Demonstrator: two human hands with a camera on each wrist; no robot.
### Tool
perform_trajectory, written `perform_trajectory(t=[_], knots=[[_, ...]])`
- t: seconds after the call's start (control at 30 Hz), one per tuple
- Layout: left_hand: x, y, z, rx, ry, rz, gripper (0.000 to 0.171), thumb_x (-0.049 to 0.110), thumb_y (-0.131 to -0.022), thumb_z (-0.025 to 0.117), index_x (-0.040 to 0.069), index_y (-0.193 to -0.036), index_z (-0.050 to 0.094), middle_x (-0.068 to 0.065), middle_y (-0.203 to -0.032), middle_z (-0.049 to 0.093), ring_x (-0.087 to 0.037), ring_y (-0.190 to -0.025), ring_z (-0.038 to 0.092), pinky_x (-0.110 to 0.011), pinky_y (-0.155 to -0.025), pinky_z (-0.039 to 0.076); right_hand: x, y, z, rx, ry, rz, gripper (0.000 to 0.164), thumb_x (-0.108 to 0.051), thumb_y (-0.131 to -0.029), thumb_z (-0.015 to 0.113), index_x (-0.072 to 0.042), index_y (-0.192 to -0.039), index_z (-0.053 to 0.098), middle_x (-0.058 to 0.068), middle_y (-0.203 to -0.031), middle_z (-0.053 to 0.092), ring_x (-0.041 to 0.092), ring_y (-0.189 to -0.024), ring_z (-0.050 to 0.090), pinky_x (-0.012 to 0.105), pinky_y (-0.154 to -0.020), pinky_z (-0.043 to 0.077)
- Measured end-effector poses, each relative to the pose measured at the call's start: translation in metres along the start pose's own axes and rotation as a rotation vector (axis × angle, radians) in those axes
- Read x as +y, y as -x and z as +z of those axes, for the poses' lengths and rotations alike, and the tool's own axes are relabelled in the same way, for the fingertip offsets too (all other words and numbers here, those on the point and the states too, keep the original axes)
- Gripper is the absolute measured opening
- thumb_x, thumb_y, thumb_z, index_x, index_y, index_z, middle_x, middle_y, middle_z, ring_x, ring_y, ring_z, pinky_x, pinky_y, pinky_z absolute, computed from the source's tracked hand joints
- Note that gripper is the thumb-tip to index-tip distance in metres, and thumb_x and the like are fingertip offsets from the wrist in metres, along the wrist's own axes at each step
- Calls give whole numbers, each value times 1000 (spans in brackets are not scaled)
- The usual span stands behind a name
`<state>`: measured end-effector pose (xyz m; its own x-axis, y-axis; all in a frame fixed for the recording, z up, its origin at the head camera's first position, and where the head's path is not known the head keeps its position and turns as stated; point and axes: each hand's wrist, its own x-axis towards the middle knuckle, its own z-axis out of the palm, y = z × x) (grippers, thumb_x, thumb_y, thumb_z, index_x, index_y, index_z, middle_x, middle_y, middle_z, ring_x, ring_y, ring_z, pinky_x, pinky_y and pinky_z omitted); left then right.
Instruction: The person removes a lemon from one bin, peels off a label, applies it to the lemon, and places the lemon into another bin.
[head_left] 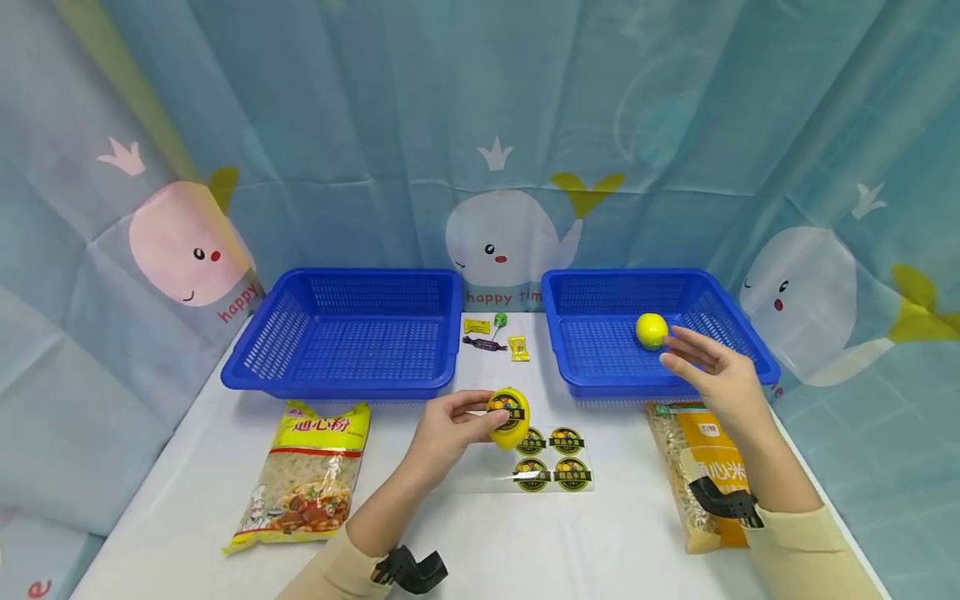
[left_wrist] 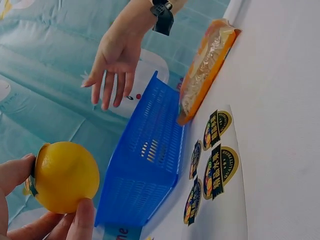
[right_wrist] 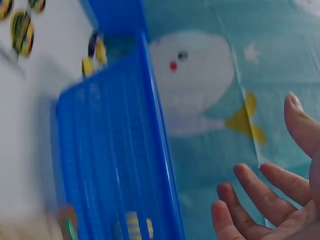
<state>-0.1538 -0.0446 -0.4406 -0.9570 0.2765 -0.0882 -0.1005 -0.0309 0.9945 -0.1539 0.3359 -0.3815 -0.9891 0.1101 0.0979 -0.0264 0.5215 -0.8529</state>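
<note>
My left hand (head_left: pixel 442 432) pinches a yellow lemon (head_left: pixel 516 433) between thumb and fingers, above the table. A round dark fruit label (head_left: pixel 506 407) shows on the lemon's side. In the left wrist view the bare side of this lemon (left_wrist: pixel 75 172) faces the camera. Below and beside it lies a clear sheet (head_left: pixel 480 479) bearing several such labels (head_left: pixel 572 473). My right hand (head_left: pixel 716 383) hangs over the front of the right blue basket (head_left: pixel 592 329), fingers extended and holding nothing. Close to its fingertips in the head view, a second lemon (head_left: pixel 651 329) sits inside that basket.
Another blue basket (head_left: pixel 360 333) stands at the back left. Between the baskets lie a green lollipop (head_left: pixel 500 320) and several wrapped candies (head_left: pixel 518 348). A yellow pasta bag (head_left: pixel 307 475) lies front left; an orange-and-clear bag (head_left: pixel 675 458) lies under my right forearm. Curtains surround the table.
</note>
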Motion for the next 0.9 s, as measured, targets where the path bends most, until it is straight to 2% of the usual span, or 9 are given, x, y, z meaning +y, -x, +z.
perform_trajectory(t=[0.2,0.3,0.37,0.47,0.5,0.57,0.67,0.8,0.9], knots=[[1,-2,1,-2,-19,8,51,27,-85,83,1,-126,66,-15,-117,70,-21,-91,74,-36,-81,62,22,-5,-40,49,118,51,68,-46,-95,68,-23,-154,44,-24,-127,62,4,-126,55,0,-83,44],[2,-3,2,-3,-23,13,51,27,-85,83,1,-126,66,-15,-116,71,-21,-90,74,-36,-81,62,35,-9,-56,104,155,120,75,-53,-92,68,-22,-155,43,-14,-137,62,10,-130,53,13,-99,47],[3,-4,2,-4,-32,15,52,28,-85,83,1,-126,66,-14,-116,71,-21,-90,74,-35,-82,62,44,-10,-64,174,137,166,74,-54,-90,69,-23,-153,46,-14,-132,64,4,-123,54,13,-99,48],[3,-7,4,-3,-51,14,53,30,-85,83,2,-127,66,-14,-115,72,-21,-89,74,-35,-82,62,54,-10,-73,286,60,219,70,-51,-88,74,-25,-149,52,-19,-120,66,-1,-114,55,12,-92,50],[4,-8,5,-4,-54,15,53,30,-85,83,2,-127,66,-14,-115,72,-21,-89,74,-36,-82,62,58,-10,-76,319,43,227,68,-48,-87,75,-25,-147,54,-21,-116,65,-4,-109,53,7,-81,50],[4,-11,7,-9,-59,16,53,30,-85,83,2,-127,66,-14,-115,72,-21,-89,74,-37,-82,62,64,-10,-80,350,34,254,67,-46,-87,76,-26,-147,54,-17,-124,63,2,-113,50,3,-72,48],[5,-16,10,-18,-68,12,53,32,-85,83,3,-126,66,-13,-115,72,-21,-90,74,-37,-81,62,74,-11,-85,309,82,325,76,-54,-87,73,-32,-153,44,4,-158,42,26,-139,40,28,-96,55],[6,-23,17,-27,-59,12,53,33,-85,83,4,-126,66,-12,-115,70,-19,-90,73,-36,-80,62,89,-14,-88,161,127,360,92,-60,-90,65,-29,-162,17,21,-168,8,52,-148,20,69,-111,30],[7,-28,23,-42,-41,12,52,33,-85,82,4,-125,67,-13,-115,70,-19,-90,72,-37,-80,62,100,-16,-87,50,101,346,99,-58,-94,61,-18,-162,0,29,-165,2,56,-144,23,59,-108,36]])
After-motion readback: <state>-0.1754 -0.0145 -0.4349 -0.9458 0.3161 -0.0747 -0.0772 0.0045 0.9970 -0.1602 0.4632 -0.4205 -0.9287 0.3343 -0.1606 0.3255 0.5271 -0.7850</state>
